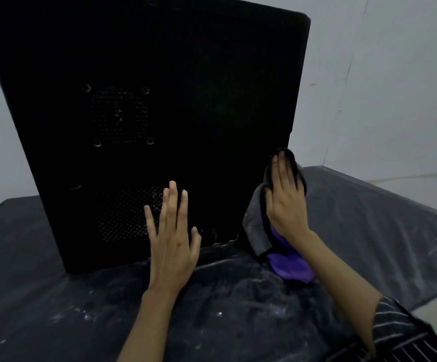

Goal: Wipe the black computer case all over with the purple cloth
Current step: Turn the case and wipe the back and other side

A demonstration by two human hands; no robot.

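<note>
Cloth [255, 226], soft, crumpled, against matte perforated case [159, 74].

Dusty black sheet [55, 296], white wall [395, 74]

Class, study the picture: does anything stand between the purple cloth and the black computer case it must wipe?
Nothing visible does. The right hand presses the purple cloth straight against the computer case at its lower right edge. The left hand lies flat on the panel beside the lower vent, apart from the cloth.
</note>
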